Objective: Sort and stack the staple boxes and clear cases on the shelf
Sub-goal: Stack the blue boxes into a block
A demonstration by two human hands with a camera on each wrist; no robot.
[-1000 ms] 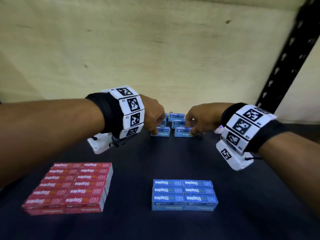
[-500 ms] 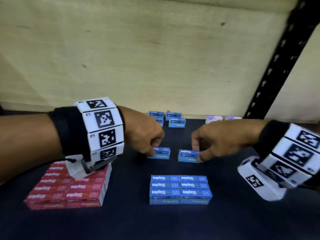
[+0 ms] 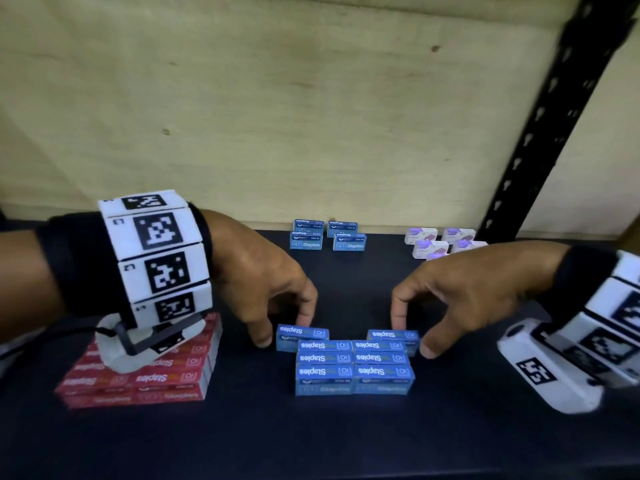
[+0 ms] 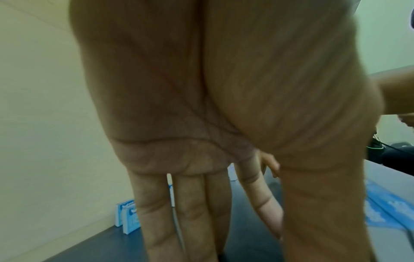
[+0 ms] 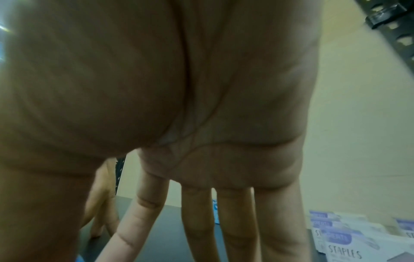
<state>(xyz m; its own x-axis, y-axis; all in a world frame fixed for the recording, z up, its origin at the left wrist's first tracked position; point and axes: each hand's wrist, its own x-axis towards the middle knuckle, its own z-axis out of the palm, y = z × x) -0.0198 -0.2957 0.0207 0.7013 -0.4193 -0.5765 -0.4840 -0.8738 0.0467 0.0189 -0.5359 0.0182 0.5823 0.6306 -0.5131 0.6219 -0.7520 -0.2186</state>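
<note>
On the dark shelf [image 3: 346,441], towards its front edge and about midway along, sits the blue stack [image 3: 355,368] of staple boxes. Against its far side, the left hand [image 3: 266,282] pinches one blue box [image 3: 302,336] between thumb and fingertip, while the right hand [image 3: 464,292] pinches another blue box [image 3: 393,336] the same way. Left of the stack lies the red stack [image 3: 145,379]. Along the back edge stand loose blue boxes [image 3: 327,235] and, nearer the right upright [image 3: 540,119], purple-and-white boxes [image 3: 441,242].

Loose boxes [image 3: 327,234] behind stack [image 3: 354,369] (shelf [image 3: 311,438])
</note>
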